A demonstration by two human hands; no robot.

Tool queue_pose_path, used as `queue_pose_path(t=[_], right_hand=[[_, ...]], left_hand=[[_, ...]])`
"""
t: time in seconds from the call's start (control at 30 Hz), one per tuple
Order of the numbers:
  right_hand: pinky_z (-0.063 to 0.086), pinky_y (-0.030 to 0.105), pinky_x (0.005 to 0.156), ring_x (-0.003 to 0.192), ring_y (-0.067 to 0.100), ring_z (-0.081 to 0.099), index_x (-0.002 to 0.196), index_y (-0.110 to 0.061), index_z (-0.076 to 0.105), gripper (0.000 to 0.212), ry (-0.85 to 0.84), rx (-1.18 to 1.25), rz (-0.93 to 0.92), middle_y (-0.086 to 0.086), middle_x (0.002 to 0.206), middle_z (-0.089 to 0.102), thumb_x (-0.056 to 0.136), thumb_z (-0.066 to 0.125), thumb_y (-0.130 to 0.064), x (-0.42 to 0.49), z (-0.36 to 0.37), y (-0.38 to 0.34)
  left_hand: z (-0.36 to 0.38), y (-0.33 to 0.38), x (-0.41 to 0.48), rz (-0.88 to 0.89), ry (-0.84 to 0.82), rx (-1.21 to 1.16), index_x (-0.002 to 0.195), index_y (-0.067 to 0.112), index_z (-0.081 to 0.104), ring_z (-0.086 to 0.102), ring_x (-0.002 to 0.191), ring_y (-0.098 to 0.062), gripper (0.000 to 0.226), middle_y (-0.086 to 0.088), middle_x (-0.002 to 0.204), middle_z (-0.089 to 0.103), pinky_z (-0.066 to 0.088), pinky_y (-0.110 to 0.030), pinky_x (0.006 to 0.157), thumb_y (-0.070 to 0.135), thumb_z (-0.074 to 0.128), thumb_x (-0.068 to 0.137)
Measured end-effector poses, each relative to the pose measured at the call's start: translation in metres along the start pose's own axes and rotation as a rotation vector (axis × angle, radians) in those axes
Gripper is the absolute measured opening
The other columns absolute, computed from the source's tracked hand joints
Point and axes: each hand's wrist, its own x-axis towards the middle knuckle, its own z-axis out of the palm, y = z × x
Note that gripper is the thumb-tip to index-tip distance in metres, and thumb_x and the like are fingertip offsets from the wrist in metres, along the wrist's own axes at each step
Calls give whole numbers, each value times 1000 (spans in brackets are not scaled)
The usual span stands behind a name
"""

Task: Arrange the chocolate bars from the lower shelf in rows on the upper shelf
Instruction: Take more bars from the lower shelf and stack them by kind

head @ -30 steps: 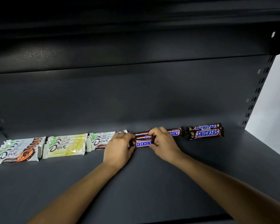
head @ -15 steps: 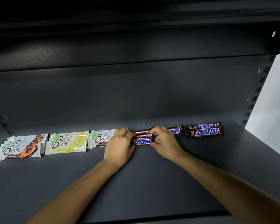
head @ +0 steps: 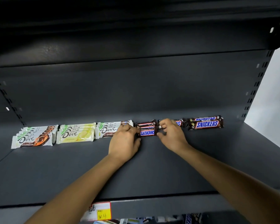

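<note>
Both hands settle a brown bar into the row on the upper shelf [head: 136,172].

The left hand [head: 124,140] has its fingers curled against the left end of the front brown bar [head: 147,133], and the right hand [head: 172,136] pinches its right end between thumb and fingertips, so the bar sits held between them on a small stack near the shelf's back. To the left stand three stacks of white bars [head: 76,133], side by side; to the right, partly hidden by the right hand, lies another brown bar [head: 179,122], then a tidy brown stack [head: 205,123]. The row looks well advanced, though most of the shelf in front of it carries nothing. Below the price tag [head: 100,210], a few wrappers [head: 190,219] show on the lower shelf, so some bars likely remain to bring up.
</note>
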Motion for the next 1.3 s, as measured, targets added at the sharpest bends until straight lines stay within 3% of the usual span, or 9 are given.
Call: queue_pose_path(t=[0.3, 0.5, 0.7, 0.8, 0.9, 1.0, 1.13, 1.3], right_hand=[[43, 38, 96, 117, 25, 46, 122, -15, 53, 38, -2, -241, 82, 7, 124, 49, 86, 61, -27, -65, -18, -28], [44, 41, 93, 111, 26, 48, 120, -14, 55, 36, 116, -326, 17, 9, 120, 53, 86, 59, -25, -143, -37, -61], [48, 41, 77, 91, 31, 56, 100, -10, 63, 23, 295, -320, -110, 11, 102, 60, 78, 62, -14, -229, -37, -64], [49, 41, 74, 89, 31, 56, 97, -10, 62, 22, 302, -293, -76, 10, 99, 61, 76, 56, -15, -268, -26, -42], [49, 39, 69, 82, 32, 57, 95, -10, 63, 23, 205, -282, 64, 10, 92, 60, 75, 53, -18, -295, -8, -5], [51, 39, 71, 86, 35, 58, 96, -9, 65, 19, 41, -245, 307, 13, 95, 61, 77, 62, -9, -304, 8, 41], [53, 36, 73, 88, 31, 61, 92, -12, 66, 13, -116, -235, 551, 12, 96, 66, 85, 58, -19, -302, 26, 97], [50, 35, 73, 92, 33, 63, 101, -11, 64, 21, -129, -154, 742, 13, 102, 68, 90, 54, -25, -289, 47, 144]], left_hand=[[-27, 29, -34, 26, -111, 116, 118, 15, 55, 53, 108, -29, 38, -8, 116, 59, 45, -36, 85, 35, 52, 87], [-48, 51, -95, 151, -54, 74, 123, 13, 52, 50, 110, -30, 41, -8, 117, 59, 46, -38, 88, 33, 52, 87], [-32, 58, -172, 414, 126, -4, 116, 8, 62, 60, 101, -28, 42, -7, 108, 66, 51, -37, 80, 19, 63, 76], [-7, 63, -206, 555, 198, -23, 114, 9, 64, 60, 101, -23, 41, -5, 110, 66, 50, -34, 79, 15, 63, 73], [30, 66, -232, 548, 55, -65, 114, 12, 65, 61, 93, -22, 43, -2, 104, 67, 52, -32, 77, 17, 66, 71], [66, 70, -237, 364, -189, -132, 115, 18, 64, 64, 87, -24, 42, -2, 99, 68, 54, -32, 71, 23, 65, 73], [112, 82, -222, 154, -442, -137, 129, 26, 51, 59, 105, -24, 45, -3, 119, 62, 49, -31, 79, 34, 58, 85], [183, 107, -199, -53, -622, -94, 126, 20, 50, 58, 105, -29, 45, -9, 115, 63, 47, -34, 78, 44, 53, 89]])
